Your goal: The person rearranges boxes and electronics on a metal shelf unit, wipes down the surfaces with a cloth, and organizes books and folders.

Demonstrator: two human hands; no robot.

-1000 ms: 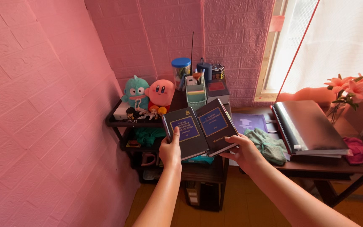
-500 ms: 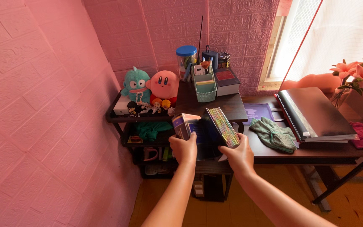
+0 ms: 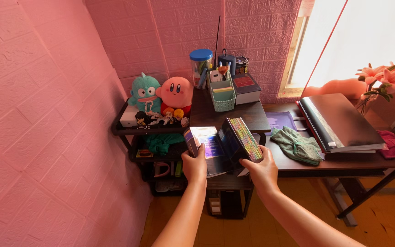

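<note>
Both hands on the book [image 3: 222, 145], half open over the counter [image 3: 252, 122] edge: left hand [image 3: 194, 165] fingers wrapped on one cover, right hand [image 3: 258, 171] fingers pinching the tabbed page block. IMO keep thumbs clear & grip firm w/ both so pages don't flop; cloth [image 3: 298, 145] sits just right of the right fingers.

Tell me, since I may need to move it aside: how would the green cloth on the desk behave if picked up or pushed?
The green cloth lies crumpled in soft folds, so it is probably floppy and would sag when lifted. It looks thin, so likely light. Pushed, it would probably bunch and slide across the desk rather than roll or tip.
</note>
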